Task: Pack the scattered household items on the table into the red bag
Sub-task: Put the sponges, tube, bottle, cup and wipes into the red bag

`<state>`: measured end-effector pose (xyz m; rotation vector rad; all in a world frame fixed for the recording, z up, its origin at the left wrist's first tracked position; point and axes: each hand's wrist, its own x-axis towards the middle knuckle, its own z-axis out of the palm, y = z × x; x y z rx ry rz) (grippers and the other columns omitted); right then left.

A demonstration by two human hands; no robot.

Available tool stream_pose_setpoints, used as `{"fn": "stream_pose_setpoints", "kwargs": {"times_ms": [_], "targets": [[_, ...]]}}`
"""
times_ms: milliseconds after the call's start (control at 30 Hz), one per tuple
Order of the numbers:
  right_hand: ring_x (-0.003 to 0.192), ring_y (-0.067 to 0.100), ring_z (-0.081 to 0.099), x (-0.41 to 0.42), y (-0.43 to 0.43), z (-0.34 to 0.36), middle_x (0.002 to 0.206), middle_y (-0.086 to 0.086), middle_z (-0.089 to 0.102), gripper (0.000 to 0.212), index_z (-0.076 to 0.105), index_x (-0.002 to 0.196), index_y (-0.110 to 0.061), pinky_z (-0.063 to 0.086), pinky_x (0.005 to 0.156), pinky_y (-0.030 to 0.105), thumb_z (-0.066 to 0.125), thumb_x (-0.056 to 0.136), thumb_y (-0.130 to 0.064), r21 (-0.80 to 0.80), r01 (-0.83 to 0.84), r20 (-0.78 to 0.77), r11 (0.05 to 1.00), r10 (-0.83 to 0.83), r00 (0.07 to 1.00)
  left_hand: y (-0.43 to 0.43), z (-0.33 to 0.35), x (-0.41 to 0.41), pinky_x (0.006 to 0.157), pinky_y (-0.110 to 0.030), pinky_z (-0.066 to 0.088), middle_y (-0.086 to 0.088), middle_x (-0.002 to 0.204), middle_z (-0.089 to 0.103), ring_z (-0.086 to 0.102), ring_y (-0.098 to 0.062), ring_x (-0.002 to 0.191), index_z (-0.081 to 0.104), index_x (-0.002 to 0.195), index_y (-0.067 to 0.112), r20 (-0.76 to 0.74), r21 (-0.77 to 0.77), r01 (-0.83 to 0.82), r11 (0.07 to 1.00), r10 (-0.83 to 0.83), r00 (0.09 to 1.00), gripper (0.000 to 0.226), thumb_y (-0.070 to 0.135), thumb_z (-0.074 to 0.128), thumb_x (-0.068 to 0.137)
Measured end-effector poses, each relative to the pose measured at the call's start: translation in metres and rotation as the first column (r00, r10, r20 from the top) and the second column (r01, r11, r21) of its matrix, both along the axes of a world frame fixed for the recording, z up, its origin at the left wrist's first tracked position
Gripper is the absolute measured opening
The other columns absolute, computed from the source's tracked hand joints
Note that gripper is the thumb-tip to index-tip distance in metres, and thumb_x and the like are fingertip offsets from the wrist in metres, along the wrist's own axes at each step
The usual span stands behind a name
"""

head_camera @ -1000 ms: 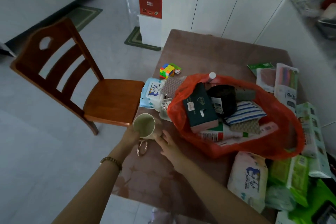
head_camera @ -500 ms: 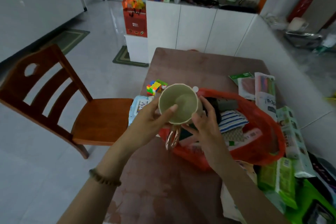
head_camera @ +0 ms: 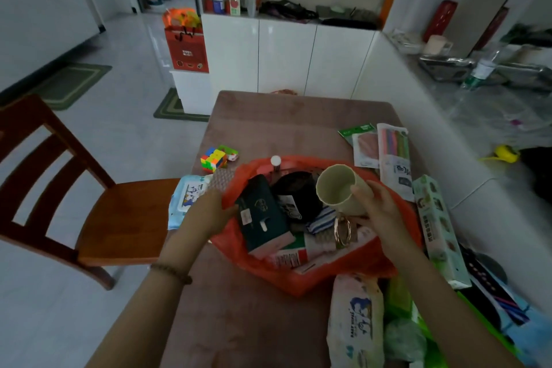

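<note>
The red bag (head_camera: 313,278) lies open on the brown table (head_camera: 268,128), holding a dark green box (head_camera: 260,218), a black item, a striped cloth and other packs. My right hand (head_camera: 379,212) grips a pale green mug (head_camera: 340,188) with a gold ring handle, tilted over the bag's right half. My left hand (head_camera: 209,212) holds the bag's left rim. On the table around the bag lie a puzzle cube (head_camera: 213,158), a blue wipes pack (head_camera: 188,197), a white wipes pack (head_camera: 355,323), a marker pack (head_camera: 394,152) and a long green box (head_camera: 436,224).
A wooden chair (head_camera: 89,203) stands at the table's left side. White cabinets (head_camera: 286,57) with bottles on top sit behind the table. A red gift bag (head_camera: 185,45) stands on a low white unit. Green packages crowd the table's near right corner.
The mug was lifted off the table's left edge with both hands, then carried right over the bag. It now sits in my right hand alone, and my left hand moved to the bag's rim.
</note>
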<state>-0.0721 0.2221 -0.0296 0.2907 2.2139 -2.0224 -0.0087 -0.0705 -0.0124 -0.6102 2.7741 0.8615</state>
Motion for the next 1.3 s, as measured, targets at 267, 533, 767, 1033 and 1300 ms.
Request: {"fn": "stream_pose_setpoints", "kwargs": {"times_ms": [267, 533, 767, 1033, 1300], "targets": [[0.127, 0.023, 0.044, -0.049, 0.004, -0.016, 0.144, 0.009, 0.038, 0.082, 0.042, 0.137, -0.018, 0.043, 0.099, 0.037, 0.062, 0.070, -0.061, 0.500, -0.175, -0.047, 0.848, 0.228, 0.973, 0.024, 0.034, -0.023, 0.050, -0.015, 0.049, -0.005, 0.076, 0.062, 0.058, -0.005, 0.045, 0.046, 0.126, 0.022, -0.387, 0.697, 0.235, 0.677, 0.080, 0.919, 0.028, 0.015, 0.043, 0.099], [0.097, -0.001, 0.058, 0.009, 0.043, 0.001, 0.109, -0.009, 0.061, 0.021, 0.061, 0.107, -0.023, 0.046, 0.084, 0.017, 0.064, 0.087, -0.023, 0.313, -0.210, -0.126, 0.926, 0.260, 0.957, 0.041, 0.005, -0.018, 0.046, -0.016, 0.048, 0.000, 0.070, 0.058, 0.051, -0.002, 0.044, 0.055, 0.105, 0.019, -0.420, 0.644, 0.162, 0.748, 0.169, 0.892, 0.011, 0.020, 0.054, 0.094], [0.102, 0.022, 0.058, 0.116, 0.060, -0.083, 0.108, 0.007, 0.058, 0.021, 0.059, 0.102, -0.010, 0.048, 0.080, 0.020, 0.068, 0.083, -0.012, 0.209, -0.213, 0.230, 0.954, 0.164, 0.959, 0.060, -0.029, -0.010, 0.041, -0.016, 0.042, 0.007, 0.060, 0.056, 0.047, -0.003, 0.041, 0.054, 0.084, 0.014, -0.499, 0.571, 0.229, 0.789, 0.111, 0.860, 0.018, 0.022, 0.046, 0.097], [0.114, 0.017, 0.052, 0.129, 0.026, -0.098, 0.115, -0.005, 0.054, 0.052, 0.050, 0.125, -0.009, 0.043, 0.085, 0.009, 0.074, 0.079, -0.012, 0.292, -0.086, 0.107, 0.953, 0.056, 0.993, 0.068, -0.039, 0.003, 0.056, -0.016, 0.051, 0.006, 0.077, 0.061, 0.055, -0.002, 0.057, 0.058, 0.097, 0.030, -0.443, 0.592, 0.247, 0.767, 0.054, 0.895, 0.012, 0.025, 0.048, 0.096], [0.111, 0.010, 0.045, 0.156, 0.068, -0.085, 0.118, -0.005, 0.046, 0.052, 0.053, 0.124, -0.014, 0.039, 0.091, 0.027, 0.076, 0.077, -0.020, 0.572, 0.005, -0.072, 0.820, 0.044, 0.996, 0.102, -0.045, 0.044, 0.103, -0.024, 0.041, -0.003, 0.130, 0.045, 0.047, -0.017, 0.122, 0.036, 0.139, 0.009, -0.711, 0.388, 0.154, 0.909, 0.189, 0.677, 0.067, 0.018, 0.070, 0.082]]}}
